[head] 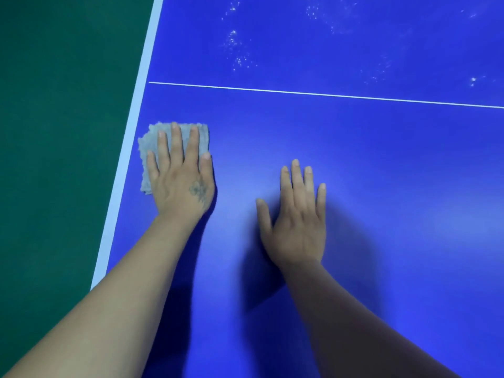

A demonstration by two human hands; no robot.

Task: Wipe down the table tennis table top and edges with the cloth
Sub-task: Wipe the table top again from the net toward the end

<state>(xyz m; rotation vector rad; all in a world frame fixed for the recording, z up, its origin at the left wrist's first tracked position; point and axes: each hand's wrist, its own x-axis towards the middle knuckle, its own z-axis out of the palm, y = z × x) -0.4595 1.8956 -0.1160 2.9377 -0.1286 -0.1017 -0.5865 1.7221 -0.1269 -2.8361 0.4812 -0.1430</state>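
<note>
- The cloth (174,151), grey and folded to a small pad, lies flat on the blue table top (381,173), just inside the white edge stripe (128,148) on the left side and on the near side of the thin white line (327,94) that crosses the surface.
- Your left hand (181,177) presses down on the cloth with straight, spread fingers; nothing is pinched or gripped.
- Your right hand (297,214) lies flat with fingers extended on the bare blue surface, well apart from the cloth, holding nothing; it looks like a brace while you lean in.
- The near half around your hands reads as even and free of marks, so you have probably covered it already.
- Beyond the thin line, clusters of pale specks (234,45) dot the far part of the surface; that area looks unwiped.
- The edge stripe sits beside the cloth, but whether it has been wiped cannot be told; the table's side faces are out of view.
- The green floor (54,132) shows past the left edge.
</note>
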